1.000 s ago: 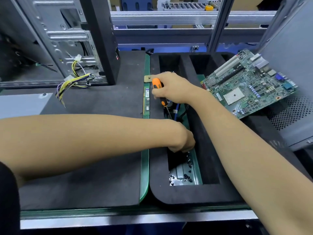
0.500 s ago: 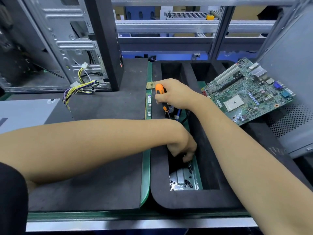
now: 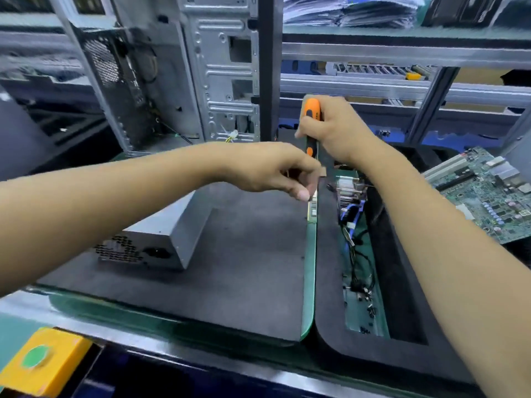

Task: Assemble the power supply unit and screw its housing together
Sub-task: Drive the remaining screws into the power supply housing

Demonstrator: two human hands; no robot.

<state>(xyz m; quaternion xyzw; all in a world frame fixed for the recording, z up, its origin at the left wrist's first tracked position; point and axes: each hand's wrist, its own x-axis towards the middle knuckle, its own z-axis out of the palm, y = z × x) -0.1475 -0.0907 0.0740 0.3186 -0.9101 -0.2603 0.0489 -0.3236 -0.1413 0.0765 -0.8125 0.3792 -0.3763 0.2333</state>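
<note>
Gripping the orange-and-black screwdriver (image 3: pixel 311 122) in a full fist, the right hand (image 3: pixel 337 130) holds it upright above the seam between the two mats, shaft pointing down toward the left hand (image 3: pixel 270 170). That hand's thumb and forefinger are curled together as if pinching something tiny, most likely a screw, though blur hides whatever is between them, so I cannot tell for certain.

Biggest thing on the bench is the open computer case (image 3: pixel 178 76) at the back, then the motherboard (image 3: pixel 488 196) propped at the far right. The power supply unit (image 3: pixel 161 239) sits on the grey mat (image 3: pixel 230 268), well left of both hands and partly hidden under the left forearm. Loose screws (image 3: pixel 366 300) lie scattered in the foam tray (image 3: pixel 330 326).

My worry: a screw held high over that seam could slip into the gap between the mats or bounce away, and mating it to the driver tip in mid-air invites exactly that.
</note>
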